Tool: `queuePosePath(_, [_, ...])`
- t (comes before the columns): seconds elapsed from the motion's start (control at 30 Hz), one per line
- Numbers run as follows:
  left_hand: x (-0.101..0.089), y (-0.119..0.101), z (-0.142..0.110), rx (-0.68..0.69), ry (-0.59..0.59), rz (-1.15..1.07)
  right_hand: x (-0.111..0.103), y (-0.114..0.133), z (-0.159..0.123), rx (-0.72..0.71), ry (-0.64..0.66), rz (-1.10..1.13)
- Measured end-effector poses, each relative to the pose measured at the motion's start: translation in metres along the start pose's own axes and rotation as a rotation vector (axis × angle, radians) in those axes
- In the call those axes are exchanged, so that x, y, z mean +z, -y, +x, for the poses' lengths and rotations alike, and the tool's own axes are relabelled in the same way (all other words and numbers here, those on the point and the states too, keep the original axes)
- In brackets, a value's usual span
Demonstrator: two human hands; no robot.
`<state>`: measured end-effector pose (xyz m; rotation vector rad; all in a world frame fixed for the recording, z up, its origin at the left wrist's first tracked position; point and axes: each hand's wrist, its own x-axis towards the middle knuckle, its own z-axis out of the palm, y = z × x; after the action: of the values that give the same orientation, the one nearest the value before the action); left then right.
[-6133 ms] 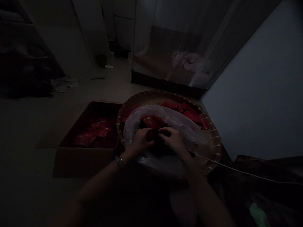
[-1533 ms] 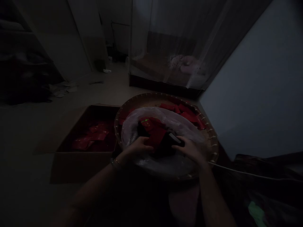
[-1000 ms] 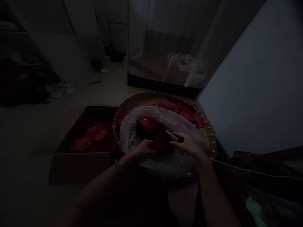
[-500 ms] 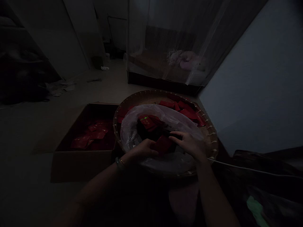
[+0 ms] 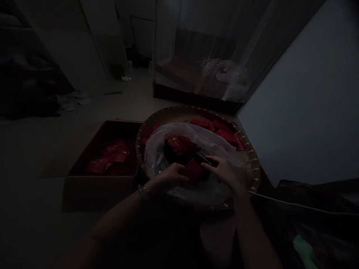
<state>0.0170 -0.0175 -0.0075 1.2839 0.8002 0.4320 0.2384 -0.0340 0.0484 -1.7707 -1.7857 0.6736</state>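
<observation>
In dim light, my left hand [image 5: 171, 176] is closed on the near edge of a flat red packet [image 5: 193, 169]. My right hand [image 5: 225, 174] pinches a thin dark tool [image 5: 203, 158] with a shiny edge, its kind too dark to tell, just above that packet. Both hands are over a crumpled translucent plastic bag [image 5: 214, 141], spread open inside a round woven basket [image 5: 254, 164]. Inside the bag, beyond my fingers, lies a small pile of red packets [image 5: 179, 145], one with a bright green glint. More red packets [image 5: 226, 135] rest along the basket's far right side.
Left of the basket stands an open cardboard box [image 5: 98, 190] with red packets [image 5: 113, 157] inside. Behind is a bed frame [image 5: 193, 98] draped with sheer netting. A pale wall [image 5: 305, 112] rises at right, and a white cord [image 5: 294, 204] runs rightward from the basket.
The tool in my right hand has tilted, so its shiny edge now shows. My left hand stays on the red packet. The whole view has shifted slightly.
</observation>
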Motion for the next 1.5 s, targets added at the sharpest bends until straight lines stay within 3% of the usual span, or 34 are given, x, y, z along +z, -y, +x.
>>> queuePosePath(0.1, [-0.001,0.003,0.000,-0.003,0.013,-0.003,0.006,0.002,0.001,-0.015,-0.046,-0.019])
queuePosePath(0.33, [0.000,0.003,0.000,-0.014,0.039,-0.064,0.002,-0.001,0.001,-0.026,-0.009,0.045])
queuePosePath(0.57, [0.002,-0.002,-0.003,-0.035,-0.030,-0.084,0.001,-0.001,-0.001,0.009,-0.054,0.123])
queuePosePath(0.7, [0.001,-0.002,0.002,0.026,-0.179,-0.160,-0.010,-0.012,-0.006,0.055,-0.070,0.089])
queuePosePath(0.8, [-0.004,0.001,0.008,0.116,-0.353,-0.203,-0.006,-0.025,-0.009,0.020,0.024,-0.010])
queuePosePath(0.87, [-0.007,0.005,0.011,0.144,-0.393,-0.199,0.004,-0.031,-0.009,-0.020,0.098,-0.110])
queuePosePath(0.97, [-0.008,0.011,0.014,0.138,-0.348,-0.151,0.017,-0.031,-0.008,-0.063,0.185,-0.216])
queuePosePath(1.03, [-0.007,0.012,0.013,0.129,-0.307,-0.111,0.018,-0.025,-0.007,-0.071,0.191,-0.173])
queuePosePath(1.17, [-0.003,0.007,0.006,0.098,-0.157,-0.042,0.009,-0.002,-0.002,-0.129,0.002,0.032])
queuePosePath(1.27, [-0.002,0.002,-0.001,0.088,-0.026,0.021,0.011,0.013,0.006,-0.233,-0.069,-0.023])
queuePosePath(1.4, [-0.001,-0.001,-0.006,0.088,0.020,0.050,0.024,0.021,0.012,-0.300,-0.117,-0.160])
queuePosePath(1.5, [0.000,-0.001,-0.007,0.072,0.032,0.031,0.027,0.020,0.010,-0.272,-0.143,-0.164])
